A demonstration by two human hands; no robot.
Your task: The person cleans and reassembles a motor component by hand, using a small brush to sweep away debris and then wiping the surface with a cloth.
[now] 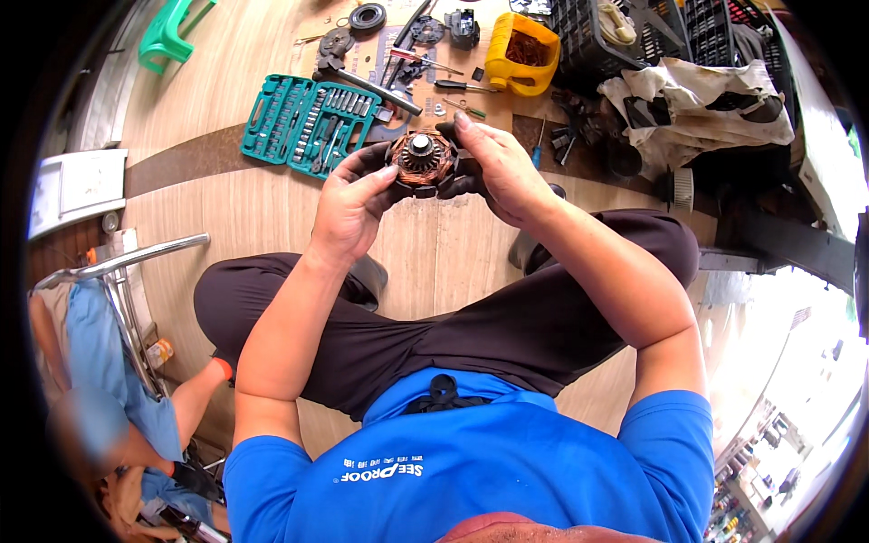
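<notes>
A: Progress, largest first?
B: Floor [407,262] in use as work area. On a cardboard sheet [496,110], loose metal parts [463,32] are laid out; separation is judged well advanced, nothing is seen rejoined, and what is left cannot be told.
A: Containers?
B: Black crate [584,45], beyond the sheet's right edge: pale bundle [618,25] at its top. Green case [294,145], laid wide at the near left corner: sockets [344,98] seated in rows. Yellow cut jug [498,47], right edge: reddish wire [527,50] heaped inside.
A: Held?
B: Copper-wound rotor [422,169], raised just off the sheet's near edge. Its left side is pinched by the left hand [355,199]; its right, gripped by the right hand's [502,172] curled fingers, thumb contact unclear.
</notes>
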